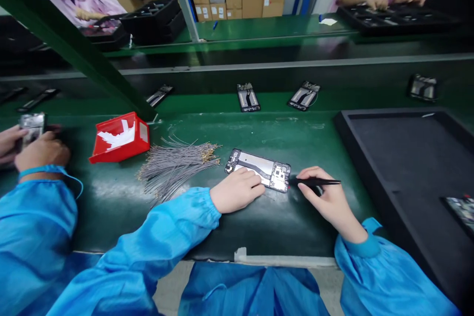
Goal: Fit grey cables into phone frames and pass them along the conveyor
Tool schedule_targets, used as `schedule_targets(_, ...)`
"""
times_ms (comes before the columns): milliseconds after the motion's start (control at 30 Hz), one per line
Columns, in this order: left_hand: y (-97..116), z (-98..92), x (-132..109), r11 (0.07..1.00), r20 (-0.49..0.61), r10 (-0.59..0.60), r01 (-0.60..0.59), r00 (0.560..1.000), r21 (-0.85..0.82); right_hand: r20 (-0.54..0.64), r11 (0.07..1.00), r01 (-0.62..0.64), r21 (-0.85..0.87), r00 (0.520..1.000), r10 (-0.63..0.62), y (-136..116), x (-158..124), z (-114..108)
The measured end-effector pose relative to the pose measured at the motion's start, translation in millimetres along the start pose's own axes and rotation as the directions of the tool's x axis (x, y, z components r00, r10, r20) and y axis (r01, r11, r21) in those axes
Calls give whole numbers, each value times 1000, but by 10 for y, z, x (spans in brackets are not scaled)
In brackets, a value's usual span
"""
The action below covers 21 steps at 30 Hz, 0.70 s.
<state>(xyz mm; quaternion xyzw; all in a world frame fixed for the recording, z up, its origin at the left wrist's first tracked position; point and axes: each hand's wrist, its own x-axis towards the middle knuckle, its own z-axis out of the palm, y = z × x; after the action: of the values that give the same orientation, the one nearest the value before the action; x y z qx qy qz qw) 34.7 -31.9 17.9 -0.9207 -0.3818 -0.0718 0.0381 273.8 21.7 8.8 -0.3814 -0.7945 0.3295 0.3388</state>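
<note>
Green bench [292, 229] leaves room below phone [264, 164] — left fingers [252, 178] hold its near edge, right fingers [310, 172] pinch tweezers [328, 181].

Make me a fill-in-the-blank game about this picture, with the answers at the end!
1. The black tweezers are in the person's ____ hand.
2. The left hand touches the opened phone, and its sleeve is coloured ____.
3. The bin holding white strips is coloured ____.
4. In the picture, the grey wires lie to the ____ of the opened phone.

Missing words: right; blue; red; left
</note>
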Motion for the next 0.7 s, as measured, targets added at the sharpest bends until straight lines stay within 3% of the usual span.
schedule_targets(267, 62, 55, 172, 999, -79, -27, 30, 996, 28, 62, 999, 50, 11, 997, -50, -62, 3, 15)
schedule_targets(700, 66, 77, 168, 999, -101, -27, 30, 995, 38, 86, 999, 47, 11, 995, -48, -73, 13, 29)
